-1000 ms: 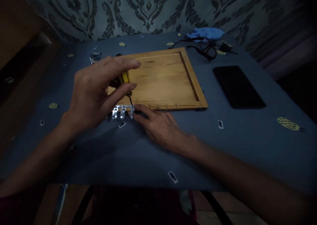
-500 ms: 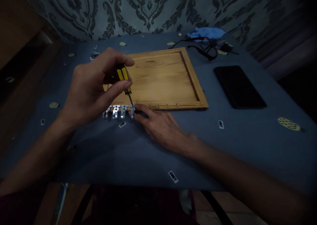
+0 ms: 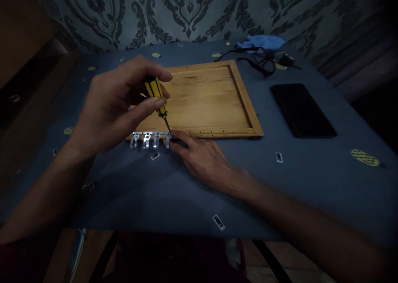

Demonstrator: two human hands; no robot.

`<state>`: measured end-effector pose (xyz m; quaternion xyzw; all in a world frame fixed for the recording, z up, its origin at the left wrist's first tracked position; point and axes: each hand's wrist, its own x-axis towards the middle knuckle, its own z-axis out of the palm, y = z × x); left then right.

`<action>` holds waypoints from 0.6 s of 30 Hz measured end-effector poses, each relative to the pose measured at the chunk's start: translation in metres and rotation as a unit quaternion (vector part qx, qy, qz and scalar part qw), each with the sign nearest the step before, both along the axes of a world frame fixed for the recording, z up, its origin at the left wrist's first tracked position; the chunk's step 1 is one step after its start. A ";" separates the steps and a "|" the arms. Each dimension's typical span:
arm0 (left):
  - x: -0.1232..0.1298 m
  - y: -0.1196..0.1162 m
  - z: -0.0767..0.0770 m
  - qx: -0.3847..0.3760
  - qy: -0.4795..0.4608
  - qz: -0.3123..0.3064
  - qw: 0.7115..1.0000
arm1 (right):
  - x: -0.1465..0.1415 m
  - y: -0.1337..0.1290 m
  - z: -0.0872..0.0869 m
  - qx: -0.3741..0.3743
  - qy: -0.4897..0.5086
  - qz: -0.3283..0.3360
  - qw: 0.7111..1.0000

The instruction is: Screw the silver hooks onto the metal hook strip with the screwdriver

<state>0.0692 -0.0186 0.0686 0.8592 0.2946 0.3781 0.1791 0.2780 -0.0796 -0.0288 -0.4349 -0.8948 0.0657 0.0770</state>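
My left hand point(image 3: 115, 102) is closed around the yellow and black handle of a screwdriver point(image 3: 157, 96). The screwdriver leans, its tip down on the last metal hook point(image 3: 168, 141) at the right end of a row. Several silver hooks point(image 3: 147, 140) line the near edge of a framed wooden board point(image 3: 205, 96), which lies flat on the table. My right hand point(image 3: 203, 160) pinches the board's near edge at that last hook, index finger on top and thumb below. To the right of these fingers, small dark holes dot the edge. My left hand hides the board's left part.
On the right of the blue patterned tablecloth point(image 3: 192, 204) lies a black phone or tablet point(image 3: 303, 111). Behind it are dark-framed glasses point(image 3: 264, 69), a small dark object point(image 3: 284, 59) and a blue cloth point(image 3: 261, 42). Patterned fabric point(image 3: 189, 9) rises along the far edge.
The screwdriver handle has turned slightly in my left hand, its tip still on the last hook. My right hand keeps its place. The whole view has shifted a little.
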 end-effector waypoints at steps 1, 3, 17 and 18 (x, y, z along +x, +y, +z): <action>0.000 0.000 0.000 0.003 -0.005 0.006 1.000 | 0.000 0.000 0.000 -0.001 0.000 0.000 1.000; -0.001 0.001 0.001 0.002 0.000 0.021 1.000 | 0.000 0.000 -0.001 0.000 0.000 0.004 1.000; -0.002 0.001 -0.005 0.005 0.032 0.019 0.999 | -0.001 0.000 0.002 0.004 -0.009 0.003 1.000; -0.002 0.000 -0.004 0.010 0.044 0.025 0.999 | -0.001 0.000 0.002 0.005 -0.010 0.001 1.000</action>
